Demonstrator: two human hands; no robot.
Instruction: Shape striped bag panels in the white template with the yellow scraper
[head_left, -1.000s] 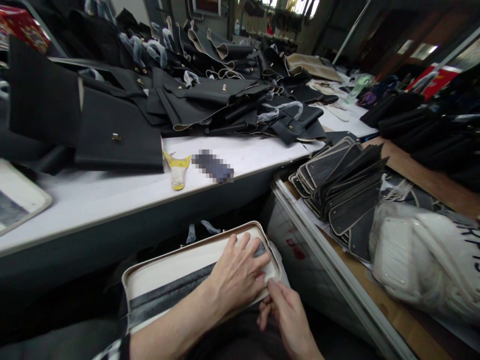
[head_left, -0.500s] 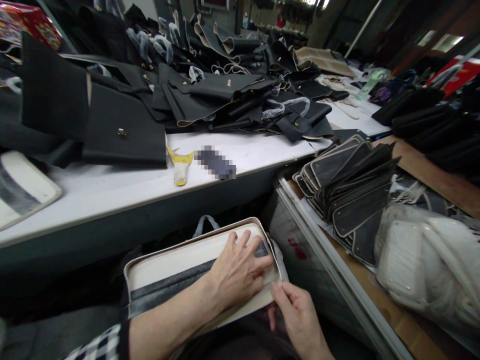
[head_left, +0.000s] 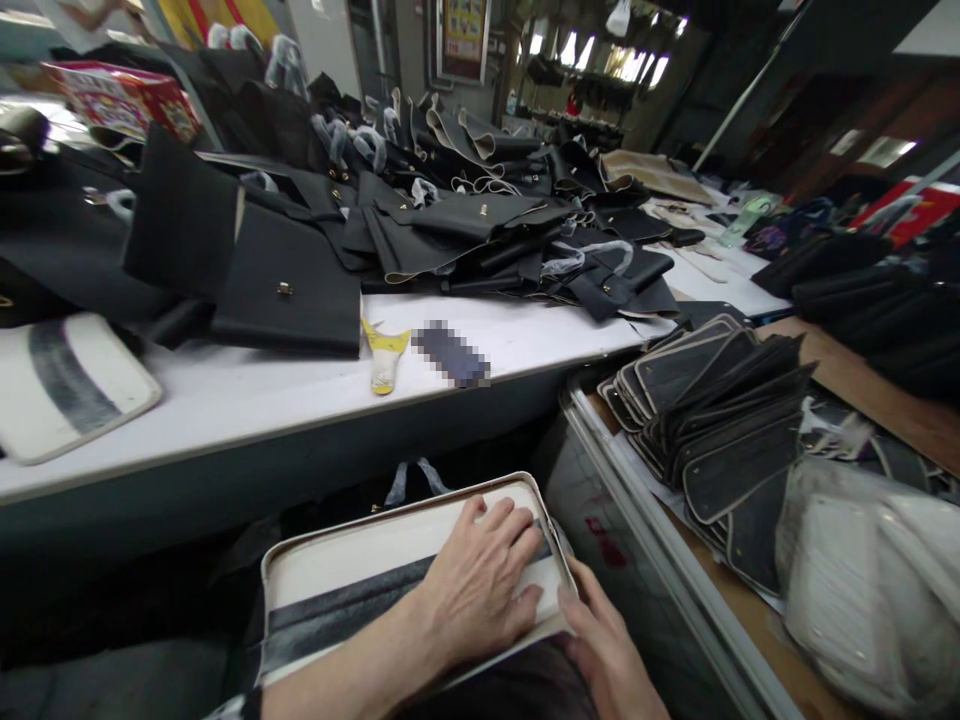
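A bag body (head_left: 322, 545) rests on its side at my lap, its raised rim framing a cream-white panel with a dark stripe (head_left: 360, 597). My left hand (head_left: 487, 565) lies over the panel's right end, palm down, fingers slightly bent and pressing on the surface. At the lower right corner, my right hand (head_left: 600, 630) pinches the bag's rim, thumb inside and the other fingers mostly hidden behind the edge. A plastic-wrapped handle (head_left: 415, 482) sticks up behind the bag's far side.
On the white table (head_left: 300, 395) lie yellow-handled snips (head_left: 385, 360), a pixelated dark object (head_left: 452, 354), another striped panel (head_left: 79, 385) and heaped black bag pieces (head_left: 292, 270). To the right, stacked dark panels (head_left: 720, 420) and plastic-wrapped pale panels (head_left: 862, 580) stand beside a metal-edged side.
The camera view has tilted up, so things sit lower in the picture. My left fingers have flattened on the panel. My right hand has shifted slightly along the rim at the corner.
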